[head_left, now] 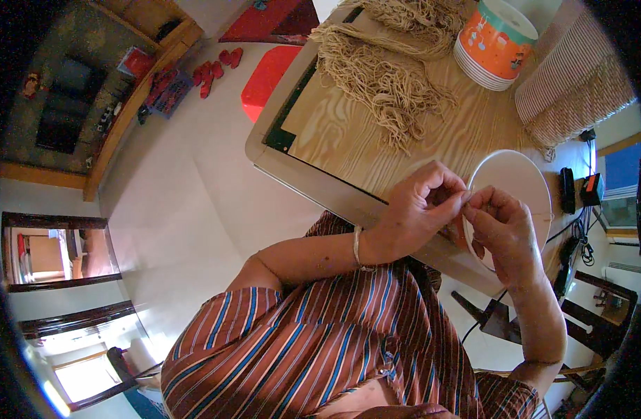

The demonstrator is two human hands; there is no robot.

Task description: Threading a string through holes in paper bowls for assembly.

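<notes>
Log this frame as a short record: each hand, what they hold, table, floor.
Left hand: thumb and finger together, close to the right hand's fingertips
Right hand: thumb and finger together, partly covering a white bowl
Held: anything pinched is too small to tell
Table: loose tan yarn; stacked orange tubs right of it
Floor: red stool, red slippers

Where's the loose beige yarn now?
Head view, top centre: the yarn lies on the tabletop, left of the stacked orange bowls, beyond the left hand.
</notes>
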